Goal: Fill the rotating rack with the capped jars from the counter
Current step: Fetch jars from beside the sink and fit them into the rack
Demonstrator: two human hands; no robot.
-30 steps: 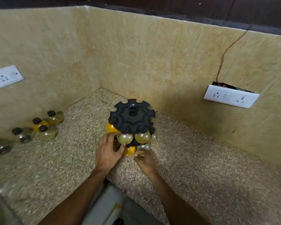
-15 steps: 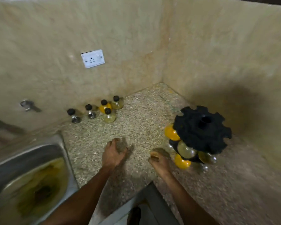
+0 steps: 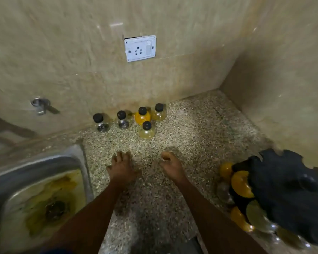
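Five round glass jars [image 3: 136,119], black caps, stand by the wall on speckled stone bench [image 3: 191,129]. Left hand [image 3: 122,168] open and empty; right hand [image 3: 171,165] loosely curled, empty. Bare bench between hands and jars.

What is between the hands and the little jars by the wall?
Nothing. In the head view, only bare speckled counter lies between the left hand, the right hand and the capped jars; both hands are empty.

One head-worn wide-angle view looks steeply down, close over the counter [image 3: 182,125] corner
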